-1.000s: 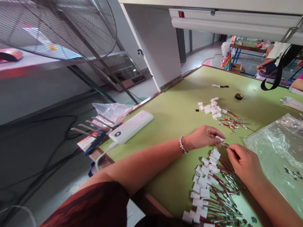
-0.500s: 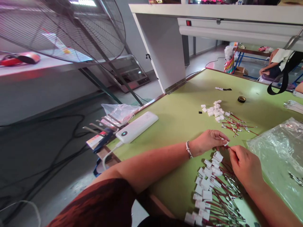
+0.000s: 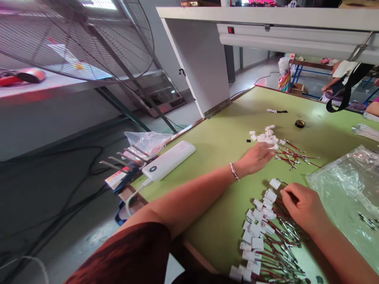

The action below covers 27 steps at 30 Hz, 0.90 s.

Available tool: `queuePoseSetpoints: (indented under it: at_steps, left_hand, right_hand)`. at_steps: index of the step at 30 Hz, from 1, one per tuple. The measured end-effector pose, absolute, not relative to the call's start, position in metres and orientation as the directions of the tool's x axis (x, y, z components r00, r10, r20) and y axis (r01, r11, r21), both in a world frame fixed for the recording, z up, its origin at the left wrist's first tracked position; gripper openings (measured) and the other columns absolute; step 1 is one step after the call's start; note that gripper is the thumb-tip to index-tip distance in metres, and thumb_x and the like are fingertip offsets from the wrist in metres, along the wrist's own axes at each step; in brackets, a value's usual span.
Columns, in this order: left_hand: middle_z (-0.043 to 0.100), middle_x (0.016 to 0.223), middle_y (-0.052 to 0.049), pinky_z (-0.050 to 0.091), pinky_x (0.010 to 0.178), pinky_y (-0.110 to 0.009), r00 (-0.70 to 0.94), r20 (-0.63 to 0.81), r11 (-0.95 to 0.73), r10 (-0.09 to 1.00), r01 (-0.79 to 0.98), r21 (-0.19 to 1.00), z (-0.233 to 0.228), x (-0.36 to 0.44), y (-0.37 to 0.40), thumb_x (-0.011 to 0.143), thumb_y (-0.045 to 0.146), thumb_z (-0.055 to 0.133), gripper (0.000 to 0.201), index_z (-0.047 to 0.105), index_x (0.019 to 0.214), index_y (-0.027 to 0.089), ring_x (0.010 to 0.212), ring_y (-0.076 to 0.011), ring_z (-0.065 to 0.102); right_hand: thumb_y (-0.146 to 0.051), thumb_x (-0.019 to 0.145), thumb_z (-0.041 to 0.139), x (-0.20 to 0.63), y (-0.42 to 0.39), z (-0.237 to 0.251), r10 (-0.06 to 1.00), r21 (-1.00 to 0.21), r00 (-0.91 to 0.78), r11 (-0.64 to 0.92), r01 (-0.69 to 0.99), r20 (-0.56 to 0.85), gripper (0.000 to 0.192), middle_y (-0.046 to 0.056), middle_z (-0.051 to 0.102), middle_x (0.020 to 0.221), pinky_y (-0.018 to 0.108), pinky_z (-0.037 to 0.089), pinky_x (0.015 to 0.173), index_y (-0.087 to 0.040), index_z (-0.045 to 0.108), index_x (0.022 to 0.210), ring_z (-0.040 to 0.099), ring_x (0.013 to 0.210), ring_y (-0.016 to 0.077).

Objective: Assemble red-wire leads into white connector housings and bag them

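Observation:
My left hand [image 3: 257, 157] stretches out over the green table [image 3: 225, 138], fingers at the edge of a small heap of loose white connectors [image 3: 266, 137] beside a bundle of red wires [image 3: 291, 154]. It holds nothing that I can see. My right hand [image 3: 303, 207] is shut on the wire of an assembled piece whose white connector [image 3: 275, 183] lies at the top of a row of finished connector-and-wire pieces [image 3: 259, 232]. A bracelet sits on my left wrist.
A white power bank [image 3: 168, 159] with a cable lies at the table's left edge. A clear plastic bag [image 3: 346, 189] lies at the right, a tape roll [image 3: 299, 123] farther back. A large fan stands at the left. Another person sits at a far table.
My left hand let go of the connector near my right hand and moved away to the loose connector heap. My right hand lowered the assembled piece onto the top of the row.

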<state>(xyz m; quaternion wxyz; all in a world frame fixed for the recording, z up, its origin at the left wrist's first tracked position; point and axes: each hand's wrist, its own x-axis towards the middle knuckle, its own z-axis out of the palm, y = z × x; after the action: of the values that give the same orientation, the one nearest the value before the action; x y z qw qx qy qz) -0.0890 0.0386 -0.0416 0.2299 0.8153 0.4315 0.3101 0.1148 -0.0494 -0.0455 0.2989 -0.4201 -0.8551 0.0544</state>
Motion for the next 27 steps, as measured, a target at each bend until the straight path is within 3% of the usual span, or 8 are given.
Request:
queuePoseSetpoints:
  at_steps: [3, 5, 7, 9, 12, 15, 21, 27]
  left_hand:
    - [0.039, 0.15, -0.013, 0.023, 0.117, -0.042, 0.518, 0.233, -0.567, 0.823, 0.729, 0.382, -0.047, -0.098, 0.052, 0.099, 0.032, 0.035, 0.045, 0.048, 0.136, 0.01, 0.142, -0.0248, 0.027]
    - [0.044, 0.147, -0.011, 0.024, 0.116, -0.042, 0.524, 0.222, -0.569, 0.822, 0.771, 0.288, -0.053, -0.1, 0.052, 0.1, 0.033, 0.034, 0.045, 0.048, 0.136, 0.01, 0.14, -0.0245, 0.03]
    - [0.056, 0.135, -0.01, 0.032, 0.111, -0.041, 0.507, 0.28, -0.571, 0.815, 0.785, 0.239, -0.056, -0.101, 0.047, 0.099, 0.033, 0.037, 0.04, 0.057, 0.128, 0.013, 0.132, -0.0239, 0.042]
    - [0.067, 0.114, -0.01, 0.041, 0.101, -0.04, 0.477, 0.349, -0.57, 0.807, 0.784, 0.247, -0.057, -0.103, 0.043, 0.097, 0.03, 0.042, 0.033, 0.066, 0.114, 0.015, 0.113, -0.0232, 0.055]
    - [0.069, 0.09, -0.009, 0.048, 0.086, -0.038, 0.336, 0.445, -0.512, 0.83, 0.776, 0.369, -0.056, -0.11, 0.045, 0.095, 0.022, 0.044, 0.029, 0.069, 0.105, 0.016, 0.09, -0.021, 0.059]
    - [0.067, 0.096, -0.011, 0.048, 0.088, -0.037, 0.285, 0.458, -0.497, 0.842, 0.74, 0.453, -0.053, -0.117, 0.05, 0.094, 0.02, 0.044, 0.03, 0.067, 0.112, 0.013, 0.093, -0.0207, 0.058]
    - [0.061, 0.11, -0.012, 0.046, 0.093, -0.035, 0.595, 0.24, -0.634, 0.767, 0.645, 0.426, -0.047, -0.124, 0.041, 0.084, 0.028, 0.064, 0.026, 0.069, 0.106, 0.015, 0.101, -0.0212, 0.057]
    - [0.063, 0.09, -0.006, 0.047, 0.074, -0.027, 0.532, 0.183, -0.537, 0.827, 0.649, 0.539, -0.042, -0.127, 0.033, 0.076, 0.018, 0.07, 0.01, 0.068, 0.085, 0.014, 0.08, -0.0149, 0.057]
  right_hand:
    - [-0.027, 0.09, 0.047, 0.117, -0.049, -0.045, 0.776, -0.465, -0.534, 0.629, 0.623, 0.335, 0.023, -0.001, 0.061, 0.066, 0.024, 0.04, 0.059, -0.021, 0.061, 0.073, 0.054, 0.059, 0.0108]
    - [-0.028, 0.092, 0.045, 0.123, -0.044, -0.048, 0.811, -0.454, -0.45, 0.583, 0.674, 0.373, 0.024, 0.0, 0.063, 0.07, 0.025, 0.042, 0.061, -0.02, 0.062, 0.077, 0.056, 0.061, 0.0117]
    - [-0.032, 0.091, 0.047, 0.131, -0.037, -0.053, 0.833, -0.343, -0.355, 0.51, 0.789, 0.424, 0.022, 0.002, 0.065, 0.078, 0.027, 0.041, 0.059, -0.021, 0.063, 0.082, 0.058, 0.065, 0.0137]
    - [-0.035, 0.09, 0.049, 0.138, -0.031, -0.057, 0.843, -0.187, -0.35, 0.453, 0.872, 0.408, 0.02, 0.003, 0.065, 0.087, 0.027, 0.04, 0.057, -0.023, 0.065, 0.089, 0.059, 0.07, 0.0159]
    - [-0.032, 0.092, 0.047, 0.14, -0.028, -0.063, 0.852, -0.034, -0.405, 0.44, 0.897, 0.331, 0.02, 0.003, 0.063, 0.087, 0.027, 0.039, 0.055, -0.022, 0.063, 0.085, 0.06, 0.075, 0.0178]
    - [-0.028, 0.092, 0.043, 0.137, -0.031, -0.065, 0.864, -0.002, -0.389, 0.411, 0.912, 0.32, 0.022, 0.003, 0.061, 0.081, 0.028, 0.037, 0.052, -0.02, 0.059, 0.078, 0.058, 0.066, 0.017]
    - [-0.029, 0.09, 0.041, 0.136, -0.034, -0.065, 0.877, -0.194, -0.268, 0.366, 0.91, 0.398, 0.018, 0.003, 0.065, 0.076, 0.028, 0.037, 0.053, -0.021, 0.055, 0.082, 0.059, 0.061, 0.0174]
    - [-0.034, 0.086, 0.047, 0.136, -0.034, -0.055, 0.917, -0.468, -0.229, 0.368, 0.804, 0.327, 0.019, 0.002, 0.067, 0.07, 0.028, 0.042, 0.058, -0.021, 0.06, 0.081, 0.059, 0.059, 0.0165]
